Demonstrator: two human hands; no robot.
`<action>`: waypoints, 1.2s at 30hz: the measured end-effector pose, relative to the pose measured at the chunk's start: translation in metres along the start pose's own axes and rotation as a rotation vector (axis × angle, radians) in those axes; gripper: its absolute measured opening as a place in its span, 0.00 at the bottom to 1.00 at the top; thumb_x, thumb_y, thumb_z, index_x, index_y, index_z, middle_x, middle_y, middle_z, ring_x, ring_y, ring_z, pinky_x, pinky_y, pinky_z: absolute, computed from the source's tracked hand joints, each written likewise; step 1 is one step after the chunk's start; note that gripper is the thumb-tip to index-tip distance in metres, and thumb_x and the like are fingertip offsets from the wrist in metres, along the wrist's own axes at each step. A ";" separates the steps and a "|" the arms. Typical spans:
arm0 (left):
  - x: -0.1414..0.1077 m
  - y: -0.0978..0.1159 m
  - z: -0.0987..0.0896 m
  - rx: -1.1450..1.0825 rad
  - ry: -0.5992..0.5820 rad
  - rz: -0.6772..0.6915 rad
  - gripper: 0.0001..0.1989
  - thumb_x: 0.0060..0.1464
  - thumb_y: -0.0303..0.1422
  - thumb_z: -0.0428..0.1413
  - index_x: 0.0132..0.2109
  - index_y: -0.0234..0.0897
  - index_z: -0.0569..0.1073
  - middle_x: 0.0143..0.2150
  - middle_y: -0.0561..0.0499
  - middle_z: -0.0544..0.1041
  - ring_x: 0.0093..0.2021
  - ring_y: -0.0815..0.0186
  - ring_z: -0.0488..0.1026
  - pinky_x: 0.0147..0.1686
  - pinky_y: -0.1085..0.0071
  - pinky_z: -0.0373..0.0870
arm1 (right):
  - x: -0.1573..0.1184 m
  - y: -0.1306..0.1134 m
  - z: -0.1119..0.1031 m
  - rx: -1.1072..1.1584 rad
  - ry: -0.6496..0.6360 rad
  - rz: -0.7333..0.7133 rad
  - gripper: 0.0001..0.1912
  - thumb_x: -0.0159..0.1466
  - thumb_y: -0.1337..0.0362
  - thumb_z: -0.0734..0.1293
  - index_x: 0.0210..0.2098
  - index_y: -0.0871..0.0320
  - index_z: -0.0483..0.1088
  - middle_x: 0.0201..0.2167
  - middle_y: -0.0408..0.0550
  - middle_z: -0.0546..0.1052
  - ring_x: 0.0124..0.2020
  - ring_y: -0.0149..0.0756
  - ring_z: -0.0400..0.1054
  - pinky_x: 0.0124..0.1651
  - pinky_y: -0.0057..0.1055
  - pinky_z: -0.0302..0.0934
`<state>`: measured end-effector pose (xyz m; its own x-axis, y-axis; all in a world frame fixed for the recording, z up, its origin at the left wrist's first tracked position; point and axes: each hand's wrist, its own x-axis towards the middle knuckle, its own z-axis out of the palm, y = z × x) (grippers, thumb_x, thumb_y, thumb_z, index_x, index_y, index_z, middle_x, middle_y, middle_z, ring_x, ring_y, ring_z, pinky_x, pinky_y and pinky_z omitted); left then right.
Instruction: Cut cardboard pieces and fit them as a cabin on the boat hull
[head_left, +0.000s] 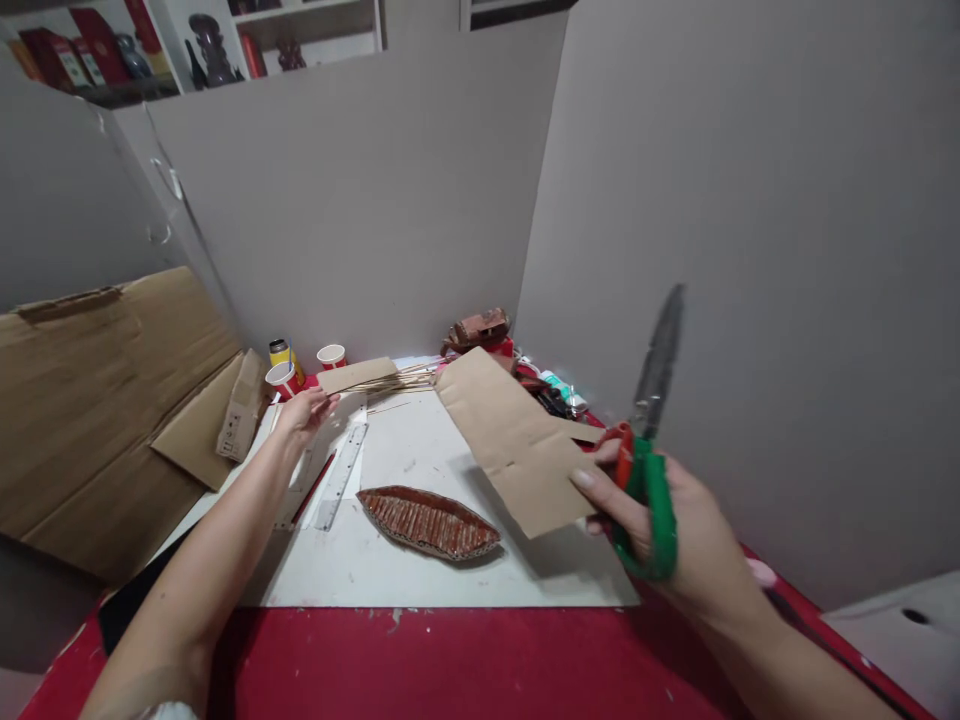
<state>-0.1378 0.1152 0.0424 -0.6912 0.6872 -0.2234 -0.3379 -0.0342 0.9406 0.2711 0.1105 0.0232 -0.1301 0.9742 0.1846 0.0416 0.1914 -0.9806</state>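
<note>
My right hand (660,520) is closed around green-and-orange-handled scissors (651,470), whose blades point up. The same hand pinches a flat cardboard piece (517,440) in front of the scissors, and a narrow strip of cardboard sticks out behind it. At the far left of the white board, my left hand (306,412) has its fingers closed at the end of a bundle of thin sticks (397,380). Beside those sticks lies another cardboard piece (356,375). Between my arms rests a small brown boat-shaped piece (429,522) with a ribbed inside.
A white board (420,585) covers part of the red table (450,660). Rulers (343,478) lie left, near two paper cups (282,378) and a yellow bottle (281,352). Large cardboard (97,420) leans at left. A brown model (478,328) stands by the back wall.
</note>
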 end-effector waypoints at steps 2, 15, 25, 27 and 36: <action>-0.007 0.001 0.017 0.010 -0.054 0.031 0.19 0.62 0.37 0.56 0.57 0.36 0.70 0.56 0.43 0.73 0.50 0.57 0.74 0.47 0.54 0.75 | 0.005 -0.006 0.007 0.026 -0.026 -0.006 0.28 0.47 0.44 0.76 0.35 0.53 0.62 0.30 0.40 0.68 0.17 0.28 0.64 0.18 0.29 0.67; -0.178 -0.050 0.080 0.104 -0.944 -0.172 0.22 0.47 0.40 0.67 0.49 0.37 0.77 0.39 0.43 0.81 0.32 0.62 0.77 0.31 0.69 0.73 | 0.003 -0.018 0.045 0.221 -0.201 -0.161 0.21 0.56 0.49 0.74 0.36 0.53 0.62 0.34 0.41 0.69 0.23 0.29 0.65 0.23 0.28 0.68; -0.172 0.006 0.078 -0.051 -0.633 0.261 0.26 0.47 0.35 0.67 0.54 0.37 0.73 0.35 0.49 0.80 0.27 0.63 0.79 0.24 0.72 0.75 | 0.021 0.036 0.020 -0.011 -0.424 -0.307 0.30 0.61 0.36 0.63 0.47 0.55 0.63 0.35 0.45 0.67 0.30 0.33 0.61 0.32 0.30 0.61; -0.173 0.007 0.079 -0.058 -0.644 0.301 0.24 0.48 0.35 0.66 0.53 0.35 0.73 0.34 0.49 0.80 0.27 0.63 0.79 0.24 0.72 0.75 | 0.020 0.032 0.021 -0.142 -0.503 -0.354 0.33 0.61 0.33 0.61 0.47 0.55 0.62 0.33 0.44 0.66 0.31 0.35 0.60 0.34 0.31 0.60; -0.166 -0.012 0.095 -0.048 -0.670 0.303 0.20 0.51 0.35 0.65 0.50 0.34 0.76 0.37 0.47 0.81 0.30 0.65 0.78 0.27 0.70 0.77 | 0.013 0.004 0.023 -0.368 -0.541 -0.437 0.36 0.61 0.29 0.53 0.43 0.57 0.62 0.31 0.46 0.68 0.30 0.37 0.61 0.34 0.33 0.57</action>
<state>0.0420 0.0704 0.0926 -0.2252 0.9381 0.2633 -0.2321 -0.3141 0.9206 0.2464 0.1212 0.0197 -0.6707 0.6257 0.3983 0.1888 0.6634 -0.7241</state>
